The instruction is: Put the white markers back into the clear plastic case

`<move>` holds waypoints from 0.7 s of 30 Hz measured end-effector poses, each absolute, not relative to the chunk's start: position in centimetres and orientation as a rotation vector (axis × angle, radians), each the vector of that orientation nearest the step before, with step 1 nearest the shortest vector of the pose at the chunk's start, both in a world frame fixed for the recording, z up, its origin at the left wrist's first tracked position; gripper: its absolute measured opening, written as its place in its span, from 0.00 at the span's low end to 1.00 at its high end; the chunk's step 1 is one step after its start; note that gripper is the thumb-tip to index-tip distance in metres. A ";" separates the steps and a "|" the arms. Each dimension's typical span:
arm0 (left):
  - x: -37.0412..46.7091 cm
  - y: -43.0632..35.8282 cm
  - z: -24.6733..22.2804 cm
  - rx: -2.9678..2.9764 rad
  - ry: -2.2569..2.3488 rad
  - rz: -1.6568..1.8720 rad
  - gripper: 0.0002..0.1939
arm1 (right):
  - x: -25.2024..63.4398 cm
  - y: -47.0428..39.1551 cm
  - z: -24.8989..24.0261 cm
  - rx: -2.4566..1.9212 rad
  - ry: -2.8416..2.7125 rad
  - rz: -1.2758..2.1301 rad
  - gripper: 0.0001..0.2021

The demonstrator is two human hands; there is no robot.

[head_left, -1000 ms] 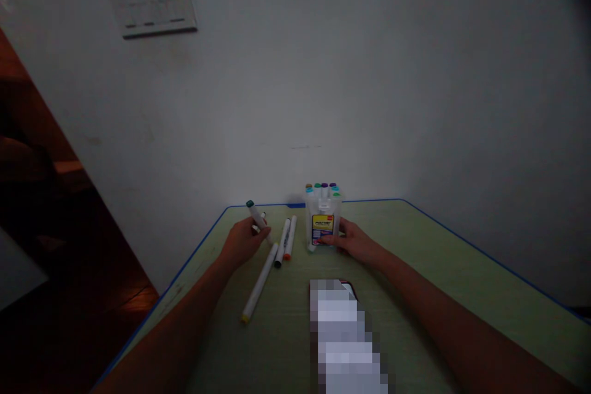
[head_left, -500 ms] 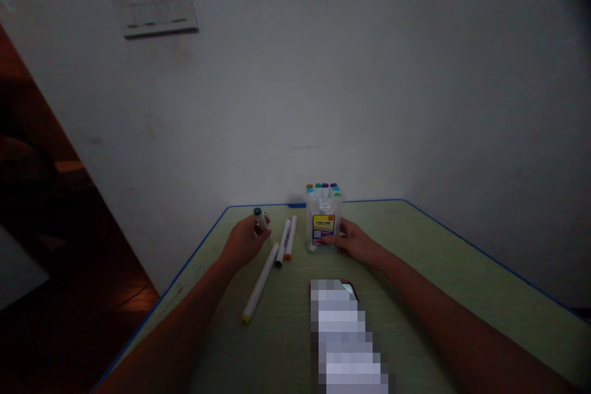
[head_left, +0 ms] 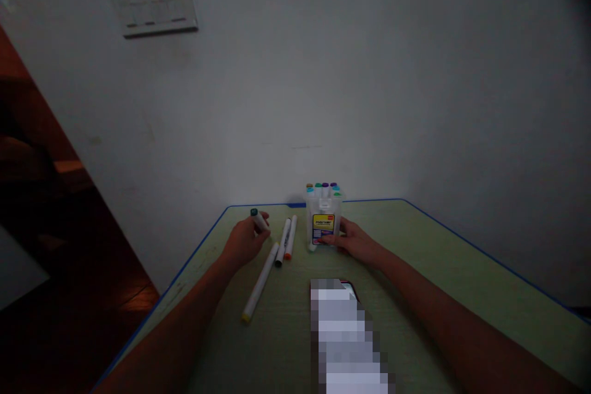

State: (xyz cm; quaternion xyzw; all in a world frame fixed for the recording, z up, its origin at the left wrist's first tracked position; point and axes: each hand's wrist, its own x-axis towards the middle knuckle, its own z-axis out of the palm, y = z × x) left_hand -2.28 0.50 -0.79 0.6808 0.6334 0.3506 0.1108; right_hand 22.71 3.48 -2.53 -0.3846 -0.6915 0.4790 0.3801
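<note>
My left hand (head_left: 244,240) is closed around a white marker (head_left: 260,220) with a dark green end, tilted up to the left. My right hand (head_left: 355,240) grips the lower right side of a clear plastic marker case (head_left: 324,206) with a yellow label, its thumb across the front. Several markers with coloured ends stand upright inside the case. Between my hands three white markers lie on the table: one with yellow ends (head_left: 261,283), one with a black end (head_left: 283,243) and one with an orange end (head_left: 292,237).
The pale green table (head_left: 443,277) has a blue edge and meets a grey wall (head_left: 295,74). A pixelated phone-like object (head_left: 348,332) lies at the front. On the wall hangs a switch panel (head_left: 157,11). Dark floor (head_left: 115,332) shows at the left.
The marker in my left hand has tipped slightly further left. My right hand and the case have stayed in place, as have the markers on the table.
</note>
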 end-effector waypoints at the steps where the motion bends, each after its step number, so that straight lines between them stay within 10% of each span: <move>1: -2.2 0.5 -0.7 1.991 1.846 1.057 0.17 | 22.7 3.5 -2.5 -0.983 -1.767 1.222 0.23; 21: -2.9 1.0 -0.9 1.795 1.643 1.198 0.18 | 22.7 3.3 -2.1 -1.030 -1.767 1.216 0.20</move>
